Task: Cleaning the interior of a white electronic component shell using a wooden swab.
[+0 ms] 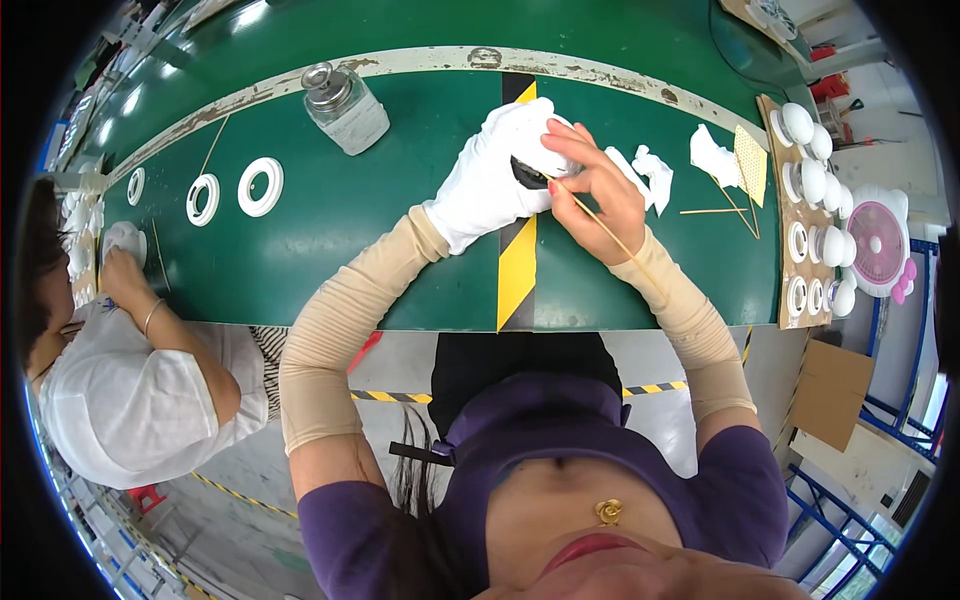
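Observation:
My left hand (480, 185), in a white glove, is closed around a white piece with a dark, glossy face (527, 175); the glove blends with the piece and hides most of its shape. Bare-fingered, my right hand (607, 205) pinches a thin wooden stick (592, 213). The stick's tip meets the dark face, and its long end slants back over my right forearm. Both hands are raised over the green table (420, 290), close together above the yellow-black stripe (517, 275).
A stoppered glass bottle (350, 118) and white rings (261, 187) stand left. Right are crumpled white cloths (712, 157), a yellow textured sheet (749, 165), loose sticks (712, 211) and a board (786, 255) of white round parts. A co-worker (140, 400) sits at the left.

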Available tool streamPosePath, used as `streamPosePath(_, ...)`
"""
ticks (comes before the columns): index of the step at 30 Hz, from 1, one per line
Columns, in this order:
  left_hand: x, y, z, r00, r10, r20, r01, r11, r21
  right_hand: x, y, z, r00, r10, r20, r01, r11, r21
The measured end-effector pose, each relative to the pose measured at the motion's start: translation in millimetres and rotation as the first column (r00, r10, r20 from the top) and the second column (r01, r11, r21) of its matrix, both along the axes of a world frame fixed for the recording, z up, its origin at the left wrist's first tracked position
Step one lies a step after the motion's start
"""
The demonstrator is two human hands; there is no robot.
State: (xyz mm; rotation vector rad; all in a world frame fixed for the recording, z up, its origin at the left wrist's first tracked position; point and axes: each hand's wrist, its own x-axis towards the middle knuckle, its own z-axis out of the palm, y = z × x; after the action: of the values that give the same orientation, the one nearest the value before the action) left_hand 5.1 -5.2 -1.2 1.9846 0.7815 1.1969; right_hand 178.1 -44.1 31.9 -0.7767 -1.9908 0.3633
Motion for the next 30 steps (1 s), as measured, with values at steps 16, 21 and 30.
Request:
streamPosePath(16,-4,-5,2,0.995,0.072,-0.074,-0.070,0.997,0.027,-5,-3,2,0.998,0.010,0.055,-0.010,1.000,0.001)
streamPosePath(21,-6,-6,11,0.999,0.040,-0.033,-0.042,0.995,-0.088,-5,0,3,0.999,-0.005,0.039,0.005,1.000,-0.007)
streamPosePath(30,-4,-7,6,0.996,0.070,-0.060,-0.071,0.997,-0.024,-12,-3,6,0.998,-0.036,0.058,0.035,0.999,0.015)
